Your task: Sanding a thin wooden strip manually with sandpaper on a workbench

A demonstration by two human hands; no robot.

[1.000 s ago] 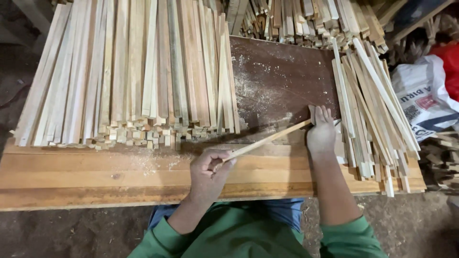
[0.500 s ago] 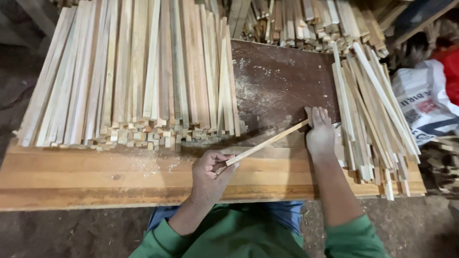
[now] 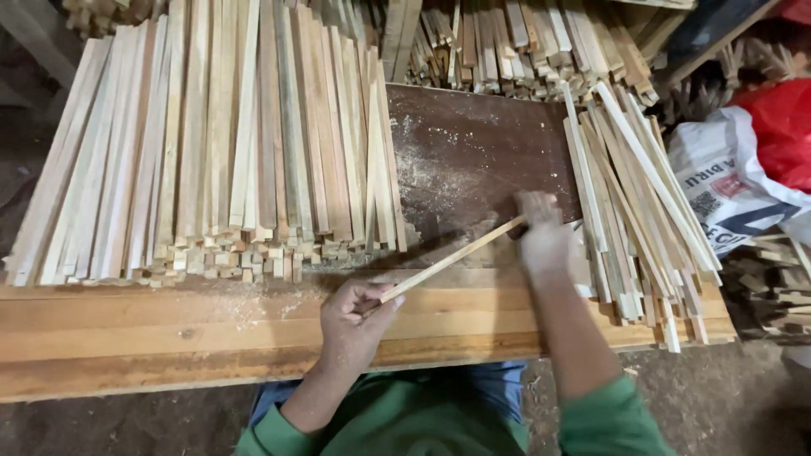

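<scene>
One thin wooden strip (image 3: 452, 257) is in hand, held at a slant above the workbench (image 3: 169, 329), spanning from near the bench's front edge up to the dark brown board (image 3: 481, 143). The left hand (image 3: 353, 317) is closed around its near end, fingers curled and thumb pressed on top. The right hand (image 3: 541, 236) sits at the far end, blurred; fingers look folded over the tip, but whether it clamps the strip or only steadies it cannot be told.

Handling, as a judgement: light, slim square section, stiff along its length but likely to flex or snap if loaded mid-span. Dry sawn surface with sawdust about, so grip should be decent; splinters and sharp edges are the likelier nuisance. Holding at both ends, as here, gives control of angle; a one-hand pinch near the middle would balance it better for carrying.

Surroundings: big stack of similar strips (image 3: 211, 143) lies left on the bench, ends roughly flush toward the person. A looser pile of strips (image 3: 634, 194) lies just right of the right hand, fanned and uneven. More offcuts (image 3: 515, 42) heaped at the back. White printed sack (image 3: 726, 186) and red bag (image 3: 781, 118) off the bench, far right.
</scene>
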